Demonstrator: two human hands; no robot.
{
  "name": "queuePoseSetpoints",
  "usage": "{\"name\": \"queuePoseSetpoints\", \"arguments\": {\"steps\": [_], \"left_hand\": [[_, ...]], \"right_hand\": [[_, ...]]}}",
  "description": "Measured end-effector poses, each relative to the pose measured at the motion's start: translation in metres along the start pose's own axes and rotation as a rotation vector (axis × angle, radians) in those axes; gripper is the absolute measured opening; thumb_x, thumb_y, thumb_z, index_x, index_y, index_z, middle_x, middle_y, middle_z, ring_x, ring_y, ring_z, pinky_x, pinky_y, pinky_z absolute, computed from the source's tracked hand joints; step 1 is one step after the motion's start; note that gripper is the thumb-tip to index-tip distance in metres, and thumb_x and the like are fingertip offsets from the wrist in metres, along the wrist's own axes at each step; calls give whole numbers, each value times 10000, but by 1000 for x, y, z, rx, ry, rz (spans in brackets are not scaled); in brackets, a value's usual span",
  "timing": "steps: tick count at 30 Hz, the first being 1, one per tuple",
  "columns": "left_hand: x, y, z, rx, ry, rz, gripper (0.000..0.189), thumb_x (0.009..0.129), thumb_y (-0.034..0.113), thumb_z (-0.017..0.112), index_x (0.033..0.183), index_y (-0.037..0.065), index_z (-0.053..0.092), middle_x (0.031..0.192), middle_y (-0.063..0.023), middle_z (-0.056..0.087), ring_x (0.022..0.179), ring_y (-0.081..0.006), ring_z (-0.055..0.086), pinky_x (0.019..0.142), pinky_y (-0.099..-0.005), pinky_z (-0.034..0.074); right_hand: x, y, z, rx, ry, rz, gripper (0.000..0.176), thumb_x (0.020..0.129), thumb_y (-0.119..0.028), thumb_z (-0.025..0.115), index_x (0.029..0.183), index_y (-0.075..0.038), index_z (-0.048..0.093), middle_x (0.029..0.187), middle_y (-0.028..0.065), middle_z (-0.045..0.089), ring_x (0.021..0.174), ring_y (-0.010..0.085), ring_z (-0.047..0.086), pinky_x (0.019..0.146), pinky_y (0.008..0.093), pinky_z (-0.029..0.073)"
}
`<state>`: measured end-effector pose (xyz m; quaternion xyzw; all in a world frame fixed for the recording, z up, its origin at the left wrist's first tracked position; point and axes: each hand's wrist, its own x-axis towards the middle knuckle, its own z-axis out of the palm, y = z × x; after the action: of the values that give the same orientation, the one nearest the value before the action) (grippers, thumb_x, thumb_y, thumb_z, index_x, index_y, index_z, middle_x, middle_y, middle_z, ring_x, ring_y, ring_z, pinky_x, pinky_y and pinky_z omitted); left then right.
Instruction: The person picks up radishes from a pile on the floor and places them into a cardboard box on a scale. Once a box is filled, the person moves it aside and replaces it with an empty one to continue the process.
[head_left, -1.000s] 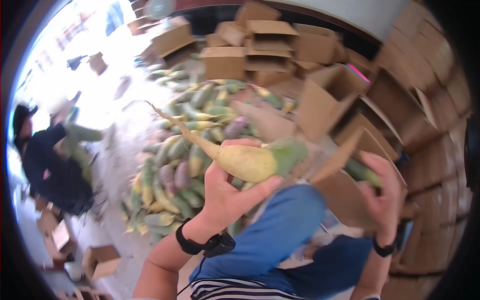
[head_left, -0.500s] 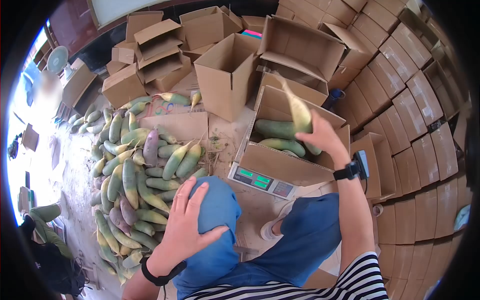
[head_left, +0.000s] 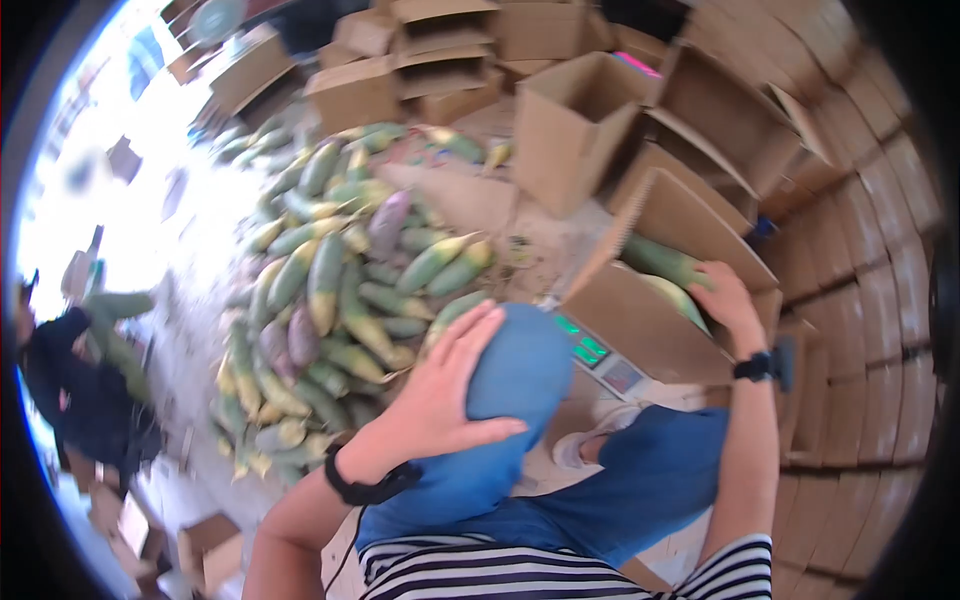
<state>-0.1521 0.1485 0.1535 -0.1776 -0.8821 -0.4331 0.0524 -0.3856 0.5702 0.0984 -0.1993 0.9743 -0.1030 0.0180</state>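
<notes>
My left hand (head_left: 445,390) lies on my raised knee, fingers and thumb spread, holding nothing. Inside an open cardboard box (head_left: 640,310), my right hand (head_left: 725,298) has its fingers curled over the near end of a green radish (head_left: 660,262). A paler radish (head_left: 678,298) lies just below it, partly covered by the box wall. The box rests on a digital scale (head_left: 610,368) with lit green digits. Left of my knee, a large heap of green radishes (head_left: 325,280) covers the floor, with a few purple ones (head_left: 388,225) among them.
Open cardboard boxes (head_left: 575,130) stand at the back. Stacked boxes (head_left: 860,300) form a wall on the right. A flat cardboard sheet (head_left: 450,195) lies behind the heap. Another person (head_left: 85,370) in dark clothing is at the far left.
My right hand has lowered a radish from above the box down inside it. The view has swung left, so everything sits further right. My left hand stays on the knee.
</notes>
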Motion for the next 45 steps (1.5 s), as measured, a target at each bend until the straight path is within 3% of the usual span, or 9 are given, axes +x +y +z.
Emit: {"name": "queuePoseSetpoints", "arguments": {"steps": [6, 8, 14, 17, 21, 23, 29, 35, 45], "left_hand": [[-97, -74, 13, -471, 88, -649, 513, 905, 269, 644, 1300, -18, 488, 1203, -196, 571, 1160, -316, 543, 1006, -380, 415], [-163, -128, 27, 82, 41, -676, 391, 862, 216, 677, 1154, -21, 570, 1061, -193, 612, 1028, -347, 592, 915, -391, 473], [-324, -204, 9, 586, 308, -1158, 374, 771, 200, 722, 1048, 7, 559, 1066, -202, 576, 970, -391, 569, 838, -458, 489], [-336, -221, -3, 678, 456, -1125, 395, 782, 221, 729, 1040, -17, 548, 1044, -219, 599, 920, -385, 604, 810, -448, 501], [-327, -288, -3, 287, 777, -1294, 478, 800, 298, 748, 1049, -50, 534, 969, -222, 642, 794, -353, 658, 667, -433, 538], [-315, -313, -4, -50, 951, -1670, 528, 805, 363, 753, 1025, -73, 552, 877, -201, 669, 656, -306, 670, 501, -402, 526], [-314, -328, -17, -561, 1096, -1598, 380, 819, 423, 715, 855, 62, 602, 706, -72, 609, 523, -180, 575, 425, -318, 456], [-289, -228, -29, -1148, 1442, -1336, 299, 852, 389, 666, 875, 122, 535, 673, -10, 521, 508, -122, 502, 406, -248, 379], [-163, -90, -35, -707, 891, -828, 292, 881, 166, 646, 1095, 22, 509, 894, -66, 606, 694, -148, 609, 583, -284, 490]], "right_hand": [[3, 42, 12, 71, -58, 118, 398, 834, -180, 669, 1186, -23, 573, 1115, 170, 600, 1032, 324, 588, 905, 386, 470], [2, 27, 6, 125, -102, 140, 398, 842, -178, 668, 1194, -20, 569, 1123, 163, 605, 1001, 298, 597, 875, 381, 481], [-1, 30, 1, 142, -90, 76, 361, 877, -153, 641, 1203, -18, 567, 1157, 154, 607, 1007, 297, 605, 868, 375, 486], [-4, 34, 0, 145, -88, 91, 362, 885, -151, 635, 1213, -14, 564, 1155, 157, 610, 1000, 279, 619, 865, 362, 492], [-8, 29, -1, 161, -101, 140, 376, 886, -157, 634, 1227, -14, 563, 1154, 164, 614, 952, 266, 639, 851, 356, 500], [-10, 25, -1, 177, -102, 149, 377, 885, -156, 634, 1227, -13, 563, 1157, 166, 615, 942, 265, 643, 848, 355, 501], [-14, 1, -5, 217, -91, 167, 364, 889, -127, 618, 1220, 14, 566, 1130, 141, 623, 937, 218, 645, 841, 322, 502], [-9, -10, -12, 196, -94, 171, 346, 897, -113, 619, 1216, 11, 567, 1118, 131, 628, 908, 203, 643, 824, 319, 506], [-3, -199, -84, 269, 291, -278, 229, 905, -17, 563, 1128, 14, 605, 1159, 137, 623, 1088, 281, 596, 958, 342, 446]]}}
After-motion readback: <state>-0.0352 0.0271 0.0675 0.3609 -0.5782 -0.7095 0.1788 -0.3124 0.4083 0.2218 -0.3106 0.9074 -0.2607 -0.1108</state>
